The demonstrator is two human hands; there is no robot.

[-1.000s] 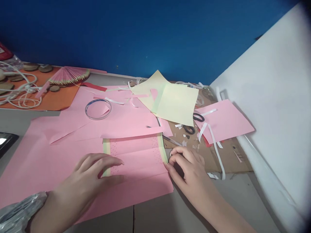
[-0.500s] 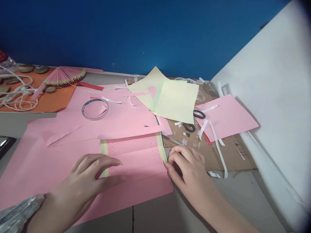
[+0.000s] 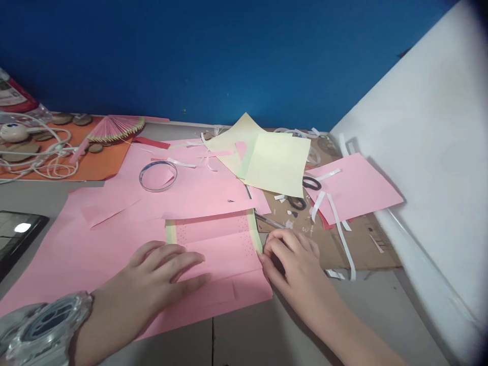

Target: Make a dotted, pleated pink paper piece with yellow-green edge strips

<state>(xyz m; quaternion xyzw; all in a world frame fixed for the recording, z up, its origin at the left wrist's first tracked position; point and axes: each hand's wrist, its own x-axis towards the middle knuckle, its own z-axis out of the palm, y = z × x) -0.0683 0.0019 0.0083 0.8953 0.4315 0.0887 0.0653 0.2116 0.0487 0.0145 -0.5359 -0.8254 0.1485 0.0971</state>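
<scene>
A pink paper (image 3: 213, 235) with green and yellow side strips and rows of dark dots lies in front of me, over a larger pink sheet (image 3: 76, 254). Across its left part rests my left hand (image 3: 163, 269), palm down with the fingers stretched out and apart. My right hand (image 3: 287, 256) is at the paper's right edge, its thumb and index finger pinched on the edge by the green strip. A watch (image 3: 49, 325) circles my left wrist. Part of the left strip is hidden under my left hand.
Pale yellow sheets (image 3: 280, 162) partly cover scissors (image 3: 297, 202) on brown cardboard (image 3: 358, 254). A clear tape roll (image 3: 158, 176) lies on pink paper. Left are a folded paper fan (image 3: 116, 128), cables (image 3: 57, 147) and a phone (image 3: 21, 236). A blue wall (image 3: 213, 61) stands behind.
My left hand has shifted to the right across the pink paper. The view has turned slightly left, showing more of the phone and bottle. My right hand stays at the paper's edge.
</scene>
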